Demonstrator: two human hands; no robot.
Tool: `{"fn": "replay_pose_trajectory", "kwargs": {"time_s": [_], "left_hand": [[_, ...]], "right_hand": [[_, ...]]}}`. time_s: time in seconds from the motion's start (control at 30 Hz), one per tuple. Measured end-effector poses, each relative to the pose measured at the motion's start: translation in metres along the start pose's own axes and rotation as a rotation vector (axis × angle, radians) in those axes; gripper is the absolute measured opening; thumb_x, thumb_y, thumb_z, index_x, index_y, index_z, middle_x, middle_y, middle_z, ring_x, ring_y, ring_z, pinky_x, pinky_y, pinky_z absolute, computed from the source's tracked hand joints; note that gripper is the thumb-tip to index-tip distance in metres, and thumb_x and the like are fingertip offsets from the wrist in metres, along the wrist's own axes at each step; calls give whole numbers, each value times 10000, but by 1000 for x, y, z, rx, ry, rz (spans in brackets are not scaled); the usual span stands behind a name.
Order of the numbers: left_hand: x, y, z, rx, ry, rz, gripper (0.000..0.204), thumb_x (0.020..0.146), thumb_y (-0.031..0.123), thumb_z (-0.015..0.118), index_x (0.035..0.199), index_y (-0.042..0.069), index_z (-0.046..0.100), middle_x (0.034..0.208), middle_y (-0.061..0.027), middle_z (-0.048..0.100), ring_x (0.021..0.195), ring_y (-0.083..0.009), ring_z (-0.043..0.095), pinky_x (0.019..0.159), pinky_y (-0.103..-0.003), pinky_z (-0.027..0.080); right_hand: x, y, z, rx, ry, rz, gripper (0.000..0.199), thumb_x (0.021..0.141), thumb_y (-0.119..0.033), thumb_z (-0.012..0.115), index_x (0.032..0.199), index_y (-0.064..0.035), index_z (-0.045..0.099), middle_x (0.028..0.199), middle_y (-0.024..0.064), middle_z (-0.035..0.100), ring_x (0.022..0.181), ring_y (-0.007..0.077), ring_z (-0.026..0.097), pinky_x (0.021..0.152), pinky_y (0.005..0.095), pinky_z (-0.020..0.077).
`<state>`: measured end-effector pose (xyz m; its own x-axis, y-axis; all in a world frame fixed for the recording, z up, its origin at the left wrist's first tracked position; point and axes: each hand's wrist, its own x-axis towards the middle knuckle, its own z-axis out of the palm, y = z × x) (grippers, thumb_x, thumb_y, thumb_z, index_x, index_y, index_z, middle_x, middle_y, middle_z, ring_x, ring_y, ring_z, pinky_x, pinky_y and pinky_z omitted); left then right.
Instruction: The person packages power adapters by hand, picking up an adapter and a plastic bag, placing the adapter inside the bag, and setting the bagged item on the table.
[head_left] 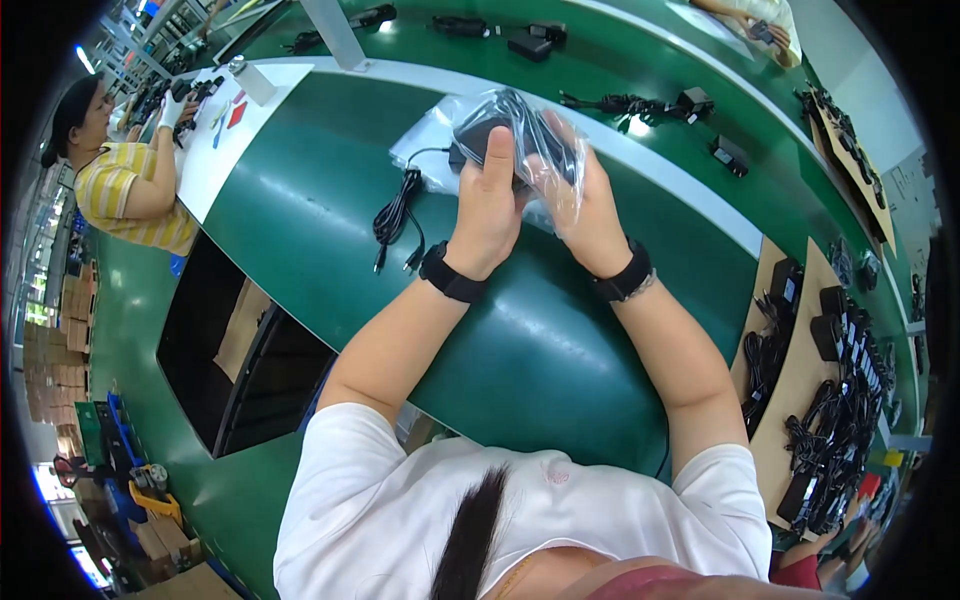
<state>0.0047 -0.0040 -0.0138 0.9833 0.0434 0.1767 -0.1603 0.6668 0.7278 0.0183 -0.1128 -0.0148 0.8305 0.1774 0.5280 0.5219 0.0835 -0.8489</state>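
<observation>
Over the green bench, both my hands are raised around a black power adapter (476, 138) and a clear plastic bag (425, 140). My left hand (487, 205) grips the adapter from the left, thumb pointing up along it. My right hand (590, 215) is closed on the bag's right side; the film covers part of its fingers. Black cable coils show through the plastic above the hands; whether the adapter is fully inside the bag I cannot tell. Left of my left hand, a tied black cable (393, 210) with plug ends lies on the bench.
A raised pale rail (660, 185) separates my bench from a green belt carrying adapters (730, 155) and cables. At right, cardboard trays (775, 440) hold many black adapters and cords. A black bin (260, 390) stands at left. One co-worker sits far left, another at top right.
</observation>
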Motion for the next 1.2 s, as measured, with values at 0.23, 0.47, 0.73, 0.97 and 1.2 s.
{"fn": "replay_pose_trajectory", "kwargs": {"time_s": [0.23, 0.47, 0.73, 0.97, 1.2], "left_hand": [[0, 16, -15, 32, -79, -199, 195, 847, 142, 605, 1025, 80, 556, 971, -9, 586, 873, -128, 567, 764, -335, 484], [-3, 21, -14, -178, -34, -438, 212, 827, 105, 611, 1028, 64, 560, 971, -44, 606, 894, -164, 578, 791, -347, 476], [7, 17, -26, -287, 40, -313, 175, 818, 63, 595, 990, 48, 565, 939, -67, 606, 903, -198, 579, 865, -358, 444], [7, 27, -28, -283, 68, -136, 178, 809, 48, 605, 985, 45, 574, 965, -66, 605, 922, -204, 572, 910, -373, 423], [4, 23, -25, -269, -44, -94, 214, 802, 48, 610, 1013, 37, 573, 987, -83, 608, 943, -214, 568, 914, -366, 411]], "right_hand": [[2, 5, -11, -635, -111, -254, 605, 819, -229, 597, 1264, 90, 340, 1177, 268, 456, 1050, 398, 452, 925, 421, 354], [0, 11, -16, -603, -165, -303, 621, 795, -181, 607, 1285, 78, 329, 1175, 232, 469, 1050, 372, 451, 922, 397, 360], [14, 1, -35, -86, -120, 87, 411, 781, -68, 660, 1163, 19, 535, 1077, 46, 593, 927, 96, 549, 821, 244, 448], [19, -16, -51, -105, -82, 390, 279, 876, -251, 554, 910, 14, 634, 800, 36, 628, 698, 85, 550, 653, 219, 454], [13, -14, -36, 49, -173, 587, 272, 859, -275, 580, 918, -17, 646, 760, 7, 607, 712, 76, 536, 660, 205, 435]]}}
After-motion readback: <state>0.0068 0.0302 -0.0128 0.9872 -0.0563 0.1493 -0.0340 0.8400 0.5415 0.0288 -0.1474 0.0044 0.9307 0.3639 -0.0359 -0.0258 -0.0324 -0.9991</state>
